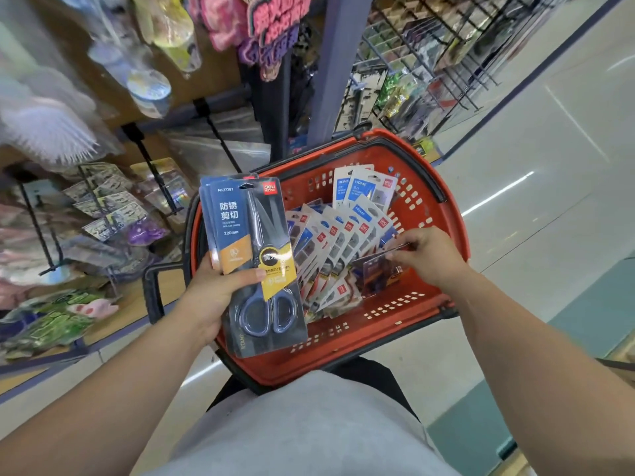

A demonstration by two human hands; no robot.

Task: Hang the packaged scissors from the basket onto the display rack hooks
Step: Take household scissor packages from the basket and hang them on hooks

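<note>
left hand [209, 297] grips scissors packs [240, 214], hole end far | hooks [155, 173] far-left, nearer it | right hand [429, 255] pinches clear pack [376, 273] in basket [458, 231]

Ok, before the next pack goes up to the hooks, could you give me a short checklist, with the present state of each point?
1. Left hand grips the packs securely: ok, thumb across the front.
2. Hang hole of the front pack is uncovered: ok.
3. Right hand has hold of a clear pack: ok, it pinches the edge, but the pack is not out of the basket.
4. A hook has room: cannot tell, the rack is blurred.
5. Both packs are the same product: cannot tell.
</note>
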